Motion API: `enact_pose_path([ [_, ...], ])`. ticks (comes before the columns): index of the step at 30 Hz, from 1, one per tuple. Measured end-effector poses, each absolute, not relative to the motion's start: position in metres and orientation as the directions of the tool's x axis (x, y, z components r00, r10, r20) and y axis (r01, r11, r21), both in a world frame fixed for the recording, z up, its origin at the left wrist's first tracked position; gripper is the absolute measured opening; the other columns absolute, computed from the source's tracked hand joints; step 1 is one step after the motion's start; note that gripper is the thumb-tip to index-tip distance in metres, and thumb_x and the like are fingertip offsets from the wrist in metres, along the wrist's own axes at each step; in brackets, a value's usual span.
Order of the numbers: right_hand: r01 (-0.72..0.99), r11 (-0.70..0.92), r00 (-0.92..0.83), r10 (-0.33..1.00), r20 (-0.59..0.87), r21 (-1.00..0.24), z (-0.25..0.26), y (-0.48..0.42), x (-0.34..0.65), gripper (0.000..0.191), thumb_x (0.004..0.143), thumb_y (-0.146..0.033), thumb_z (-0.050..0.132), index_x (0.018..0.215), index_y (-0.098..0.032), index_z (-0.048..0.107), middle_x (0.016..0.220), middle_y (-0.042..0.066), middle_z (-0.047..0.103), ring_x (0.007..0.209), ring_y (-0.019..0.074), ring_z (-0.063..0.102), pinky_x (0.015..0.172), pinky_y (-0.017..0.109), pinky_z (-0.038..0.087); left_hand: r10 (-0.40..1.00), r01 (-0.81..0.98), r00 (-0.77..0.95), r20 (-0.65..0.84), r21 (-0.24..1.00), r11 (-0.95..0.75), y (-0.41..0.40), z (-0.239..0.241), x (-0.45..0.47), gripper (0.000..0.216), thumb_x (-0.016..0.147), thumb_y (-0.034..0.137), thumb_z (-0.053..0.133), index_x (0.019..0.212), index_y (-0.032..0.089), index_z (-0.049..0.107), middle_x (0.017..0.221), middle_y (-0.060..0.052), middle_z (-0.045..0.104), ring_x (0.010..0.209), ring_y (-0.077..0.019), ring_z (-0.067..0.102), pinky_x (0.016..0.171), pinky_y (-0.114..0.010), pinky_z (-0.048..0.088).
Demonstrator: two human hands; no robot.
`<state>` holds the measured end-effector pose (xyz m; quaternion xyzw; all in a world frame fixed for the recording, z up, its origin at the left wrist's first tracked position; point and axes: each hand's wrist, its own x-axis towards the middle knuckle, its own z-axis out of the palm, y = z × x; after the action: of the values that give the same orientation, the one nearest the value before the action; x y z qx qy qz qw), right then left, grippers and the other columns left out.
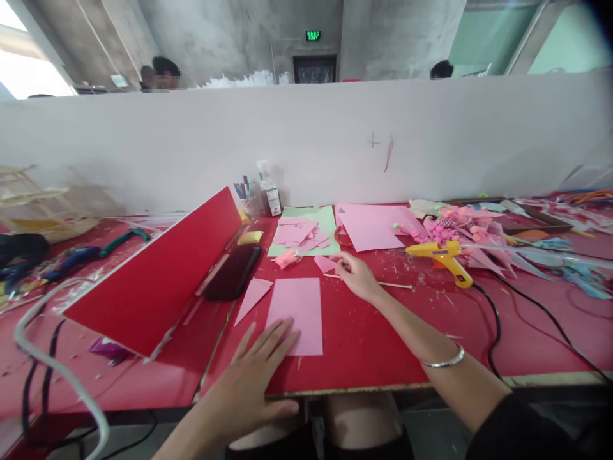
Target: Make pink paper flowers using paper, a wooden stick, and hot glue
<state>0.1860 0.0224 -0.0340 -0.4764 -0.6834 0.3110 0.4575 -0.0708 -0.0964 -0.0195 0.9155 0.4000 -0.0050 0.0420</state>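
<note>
Lower centre: left hand [251,374] resting, fingers spread, on pink sheet [301,303] | centre: right hand [354,275] curling at pink scrap [324,263], grip unclear | apparently sorting pieces; next needing secure pinch

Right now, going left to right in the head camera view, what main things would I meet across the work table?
Red panel, black phone, rectangular pink sheet, your right hand, yellow glue gun.

The person [407,326] wears a black sleeve [522,428], a slim, shiny silver bangle [445,364] and black legwear [275,447].
</note>
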Motion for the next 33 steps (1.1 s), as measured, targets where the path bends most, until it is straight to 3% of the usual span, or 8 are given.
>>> enact_pose_path([
  [4, 0.418, 0.399, -0.177, 0.917, 0.357, -0.816, -0.031, 0.019, 0.183, 0.019, 0.076, -0.023, 0.044, 0.089, -0.017, 0.058, 0.067, 0.0, 0.054, 0.059, 0.0108, 0.048, 0.058, 0.024, 0.039, 0.685, 0.68, 0.728, -0.022, 0.153, -0.717, -0.104, -0.015, -0.057, 0.063, 0.072, 0.037, 0.058, 0.128, 0.032, 0.029, 0.13, -0.001, 0.041, 0.115, -0.0218, 0.04, 0.095, -0.04, 0.033],
  [9, 0.445, 0.431, -0.227, 0.902, 0.367, -0.785, -0.017, 0.012, 0.185, 0.02, 0.077, -0.021, 0.043, 0.088, -0.016, 0.058, 0.075, 0.003, 0.059, 0.066, 0.0124, 0.053, 0.063, 0.026, 0.042, 0.614, 0.58, 0.788, 0.05, 0.271, -0.768, -0.105, -0.016, -0.058, 0.039, 0.078, 0.021, 0.05, 0.116, 0.03, 0.047, 0.113, 0.0, 0.057, 0.1, -0.0179, 0.052, 0.087, -0.032, 0.043],
  [13, 0.399, 0.556, -0.552, 0.781, 0.294, -0.729, 0.01, -0.019, 0.199, 0.034, 0.077, -0.021, 0.046, 0.11, -0.02, 0.051, 0.096, 0.004, 0.059, 0.089, 0.0139, 0.054, 0.08, 0.028, 0.041, 0.659, 0.569, 0.739, 0.139, 0.394, -0.722, -0.099, -0.015, -0.058, 0.036, 0.084, 0.015, 0.037, 0.115, 0.03, 0.049, 0.111, 0.0, 0.058, 0.099, -0.0149, 0.054, 0.086, -0.027, 0.044],
  [17, 0.446, 0.645, -0.767, 0.633, 0.106, -0.621, 0.026, -0.063, 0.215, 0.062, 0.07, -0.033, 0.059, 0.126, -0.026, 0.035, 0.128, 0.005, 0.04, 0.119, 0.0194, 0.032, 0.098, 0.035, 0.025, 0.74, 0.558, 0.647, 0.184, 0.547, -0.624, -0.091, -0.01, -0.044, 0.036, 0.086, 0.017, 0.033, 0.115, 0.029, 0.05, 0.113, 0.0, 0.057, 0.104, -0.0148, 0.052, 0.089, -0.027, 0.042],
  [21, 0.508, 0.652, -0.729, 0.673, 0.121, -0.563, 0.018, -0.092, 0.22, 0.044, 0.074, -0.035, 0.055, 0.117, -0.031, 0.046, 0.122, 0.002, 0.046, 0.115, 0.0179, 0.036, 0.102, 0.041, 0.014, 0.651, 0.464, 0.72, 0.24, 0.531, -0.709, -0.088, -0.005, -0.029, 0.038, 0.085, 0.015, 0.033, 0.117, 0.031, 0.048, 0.12, 0.0, 0.052, 0.11, -0.0148, 0.047, 0.092, -0.028, 0.04],
  [27, 0.533, 0.616, -0.694, 0.711, 0.117, -0.58, -0.001, -0.117, 0.223, 0.074, 0.063, -0.05, 0.062, 0.127, -0.028, 0.032, 0.124, 0.006, 0.043, 0.118, 0.0217, 0.034, 0.103, 0.045, 0.012, 0.655, 0.511, 0.723, 0.222, 0.466, -0.722, -0.093, -0.014, -0.024, 0.04, 0.087, 0.017, 0.031, 0.123, 0.033, 0.039, 0.124, 0.001, 0.048, 0.111, -0.0146, 0.046, 0.092, -0.03, 0.041],
  [31, 0.541, 0.658, -0.587, 0.741, 0.325, -0.524, -0.01, -0.12, 0.223, 0.031, 0.082, -0.03, 0.047, 0.112, -0.03, 0.049, 0.103, 0.002, 0.058, 0.1, 0.0147, 0.049, 0.102, 0.043, 0.015, 0.693, 0.54, 0.706, 0.146, 0.523, -0.66, -0.095, -0.012, -0.023, 0.039, 0.088, 0.02, 0.028, 0.124, 0.032, 0.038, 0.127, 0.002, 0.045, 0.113, -0.0135, 0.044, 0.094, -0.029, 0.039],
  [33, 0.54, 0.704, -0.532, 0.71, 0.462, -0.461, -0.012, -0.117, 0.226, 0.026, 0.085, -0.018, 0.039, 0.102, -0.029, 0.055, 0.091, 0.001, 0.062, 0.09, 0.0126, 0.053, 0.098, 0.039, 0.025, 0.617, 0.492, 0.783, 0.077, 0.53, -0.691, -0.094, -0.004, -0.023, 0.04, 0.088, 0.025, 0.032, 0.127, 0.034, 0.033, 0.132, 0.004, 0.038, 0.118, -0.0152, 0.039, 0.096, -0.031, 0.036],
])
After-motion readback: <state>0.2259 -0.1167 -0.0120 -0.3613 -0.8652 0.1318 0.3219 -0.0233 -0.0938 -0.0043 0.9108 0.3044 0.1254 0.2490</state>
